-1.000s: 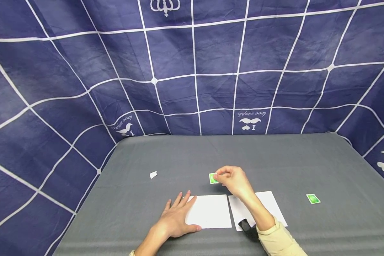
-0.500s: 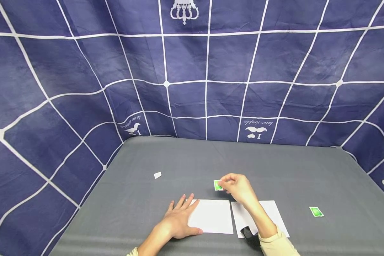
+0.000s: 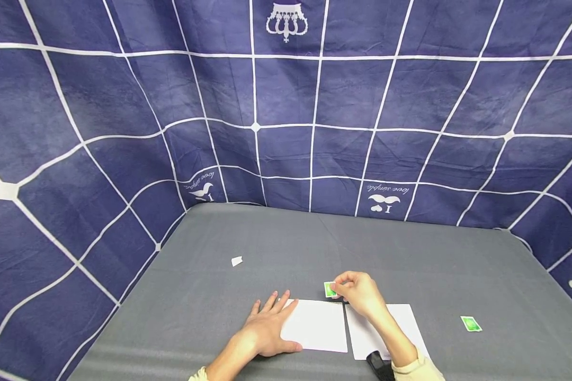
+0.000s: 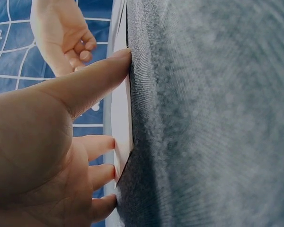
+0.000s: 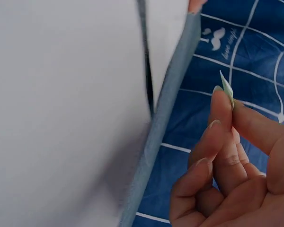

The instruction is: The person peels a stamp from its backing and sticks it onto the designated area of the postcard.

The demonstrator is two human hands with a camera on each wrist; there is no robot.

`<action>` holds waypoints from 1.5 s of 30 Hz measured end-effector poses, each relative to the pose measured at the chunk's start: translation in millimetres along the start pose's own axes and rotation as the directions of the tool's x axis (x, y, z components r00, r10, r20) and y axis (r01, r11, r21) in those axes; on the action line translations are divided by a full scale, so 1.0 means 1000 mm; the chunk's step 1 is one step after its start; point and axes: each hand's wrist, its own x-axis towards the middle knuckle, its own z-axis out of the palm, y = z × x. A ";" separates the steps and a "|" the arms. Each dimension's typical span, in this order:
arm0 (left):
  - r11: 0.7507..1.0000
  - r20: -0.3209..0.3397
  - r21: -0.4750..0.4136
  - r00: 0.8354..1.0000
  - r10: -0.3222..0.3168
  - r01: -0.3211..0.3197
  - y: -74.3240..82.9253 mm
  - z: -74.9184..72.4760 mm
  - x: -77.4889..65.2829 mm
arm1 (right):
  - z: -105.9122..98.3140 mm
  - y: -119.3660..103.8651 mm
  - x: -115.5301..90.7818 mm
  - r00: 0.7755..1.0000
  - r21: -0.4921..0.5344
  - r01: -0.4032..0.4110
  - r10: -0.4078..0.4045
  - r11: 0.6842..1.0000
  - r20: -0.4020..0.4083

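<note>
In the head view my left hand (image 3: 267, 330) lies with spread fingers over the left end of a white sheet of paper (image 3: 319, 325). Its thumb (image 4: 102, 75) rests along the sheet's near edge in the left wrist view. My right hand (image 3: 360, 293) pinches a small square green sticker (image 3: 329, 289) with a white border, just beyond the far edges of the paper. Seen from the right wrist, the sticker (image 5: 227, 90) is thin and slightly bent between thumb and forefinger. Beneath the right forearm lies a second white sheet (image 3: 362, 333), partly covered by it.
Another green sticker (image 3: 471, 324) lies far to the right on the grey tabletop (image 3: 286, 238). A small white scrap (image 3: 237, 261) is at the back left. A dark strap (image 3: 380, 365) shows at the right wrist. Blue curtain (image 3: 286, 95) with white lines hangs behind.
My right hand, still pinching the sticker, has come nearer to the sheets. The left hand stays on its sheet. The head view has turned slightly, shifting everything in frame.
</note>
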 end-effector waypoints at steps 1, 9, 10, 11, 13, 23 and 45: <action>1.000 0.002 0.001 1.000 -0.001 0.001 0.000 0.000 0.000 | 0.001 0.001 -0.001 1.000 -0.008 -0.005 0.005 1.000 0.008; 1.000 0.006 0.005 1.000 -0.009 0.009 -0.001 0.001 -0.001 | 0.006 0.003 -0.007 0.997 -0.025 -0.002 0.004 1.000 0.078; 1.000 0.006 0.004 1.000 -0.007 0.007 -0.001 0.000 -0.001 | 0.006 0.004 -0.007 0.997 -0.031 0.000 0.003 1.000 0.077; 1.000 0.008 -0.001 1.000 -0.006 0.006 -0.001 0.000 -0.001 | 0.006 0.005 -0.008 0.997 -0.036 0.000 0.003 0.999 0.078; 1.000 0.011 -0.002 1.000 -0.005 0.005 -0.001 -0.001 -0.002 | 0.006 0.006 -0.008 0.997 -0.041 -0.002 0.005 0.999 0.078; 1.000 0.016 -0.002 1.000 -0.002 0.002 0.000 -0.001 -0.002 | 0.001 0.014 -0.010 0.982 0.067 -0.049 0.036 0.997 0.184; 1.000 0.002 -0.004 1.000 -0.002 0.002 0.000 -0.003 0.002 | 0.003 0.008 -0.012 0.960 0.071 -0.201 0.182 0.977 0.212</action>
